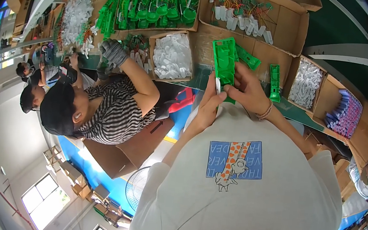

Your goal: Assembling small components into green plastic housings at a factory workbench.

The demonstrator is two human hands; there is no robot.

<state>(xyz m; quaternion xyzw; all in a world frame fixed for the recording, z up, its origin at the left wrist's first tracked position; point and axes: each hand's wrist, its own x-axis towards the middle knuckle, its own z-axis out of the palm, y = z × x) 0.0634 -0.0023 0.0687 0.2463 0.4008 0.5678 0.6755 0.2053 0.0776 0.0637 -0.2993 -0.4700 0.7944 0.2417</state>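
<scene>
Before my chest I hold a green plastic housing (224, 58), its open, compartmented side turned up. My left hand (209, 104) is closed at its lower left edge. A small white plastic piece (218, 86) sticks up by the left thumb, against the housing; whether it is seated there I cannot tell. My right hand (250, 93) grips the housing's lower right side, thumb on top and fingers partly hidden behind. Just beyond lies another green housing (249, 57), and a narrow green housing (275, 82) rests on the table to the right.
A box of white pieces (173, 56) stands left; a carton of wired boards (242, 12) is beyond. Many green housings (161, 4) fill a tray. On the right are a box of clear parts (306, 84) and purple cylinders (345, 114). A gloved co-worker (116, 106) works close left.
</scene>
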